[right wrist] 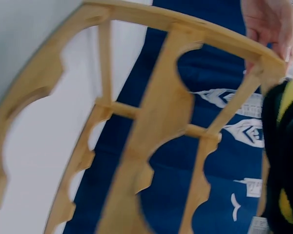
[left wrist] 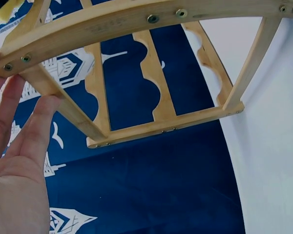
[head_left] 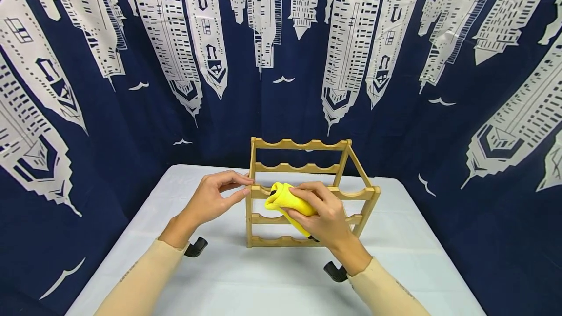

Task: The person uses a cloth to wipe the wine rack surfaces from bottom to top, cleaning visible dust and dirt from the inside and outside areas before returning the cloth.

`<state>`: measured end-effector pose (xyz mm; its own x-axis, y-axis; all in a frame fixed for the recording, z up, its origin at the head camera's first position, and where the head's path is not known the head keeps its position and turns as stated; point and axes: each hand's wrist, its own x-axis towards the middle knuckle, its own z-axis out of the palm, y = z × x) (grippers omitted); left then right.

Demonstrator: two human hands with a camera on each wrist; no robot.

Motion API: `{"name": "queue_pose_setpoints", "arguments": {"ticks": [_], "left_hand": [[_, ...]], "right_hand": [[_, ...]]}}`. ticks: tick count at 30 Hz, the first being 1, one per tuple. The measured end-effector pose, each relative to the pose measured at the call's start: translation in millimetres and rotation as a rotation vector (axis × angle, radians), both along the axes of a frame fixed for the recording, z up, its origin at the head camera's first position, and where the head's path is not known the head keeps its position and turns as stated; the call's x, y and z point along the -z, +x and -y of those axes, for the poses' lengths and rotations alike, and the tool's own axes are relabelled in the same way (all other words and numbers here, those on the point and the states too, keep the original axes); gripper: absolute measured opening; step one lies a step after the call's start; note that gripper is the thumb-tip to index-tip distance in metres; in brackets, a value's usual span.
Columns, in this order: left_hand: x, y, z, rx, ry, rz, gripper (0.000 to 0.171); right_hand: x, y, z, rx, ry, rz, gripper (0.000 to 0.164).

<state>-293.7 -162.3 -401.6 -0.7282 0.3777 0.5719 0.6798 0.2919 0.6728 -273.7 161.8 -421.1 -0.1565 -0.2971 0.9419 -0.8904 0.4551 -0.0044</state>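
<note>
A wooden wine rack (head_left: 285, 241) with scalloped rails stands on the table. My left hand (head_left: 218, 193) holds its near upper left corner, thumb and fingertips at the post; in the left wrist view the fingers (left wrist: 36, 122) reach the rail's end and the upright. My right hand (head_left: 322, 212) grips a bunched yellow cloth (head_left: 281, 198) with black parts, right at the upper front rail. The cloth covers some of that rail and the rail below. In the right wrist view, the black-and-yellow cloth (right wrist: 278, 161) fills the right edge, beside the rack's corner.
The table has a white cover (head_left: 210, 277). A dark blue curtain (head_left: 246, 106) printed with white buildings and birds hangs behind the table and at both sides. Black wrist devices (head_left: 196, 247) sit at both sleeves.
</note>
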Motion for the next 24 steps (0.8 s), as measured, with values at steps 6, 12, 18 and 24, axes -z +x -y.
{"name": "queue_pose_setpoints", "arguments": {"ticks": [6,12,18,24], "left_hand": [[-2.7,-1.4,5,0.006,-0.025,0.009,0.018],[-4.5,-1.8,7,0.005,-0.051,0.041,0.02],[-6.8,-2.1,6,0.015,-0.05,0.054,0.018],[-8.1,-0.7,6,0.012,-0.061,0.065,0.016]], "right_hand": [[-17.2,-7.0,21,0.02,0.084,0.083,0.05],[-31.4,-11.5,37,0.085,0.134,0.135,0.049],[-44.1,-6.4,47,0.183,0.254,0.285,0.043],[-52.4,-2.2,51,0.234,0.363,0.366,0.037]]}}
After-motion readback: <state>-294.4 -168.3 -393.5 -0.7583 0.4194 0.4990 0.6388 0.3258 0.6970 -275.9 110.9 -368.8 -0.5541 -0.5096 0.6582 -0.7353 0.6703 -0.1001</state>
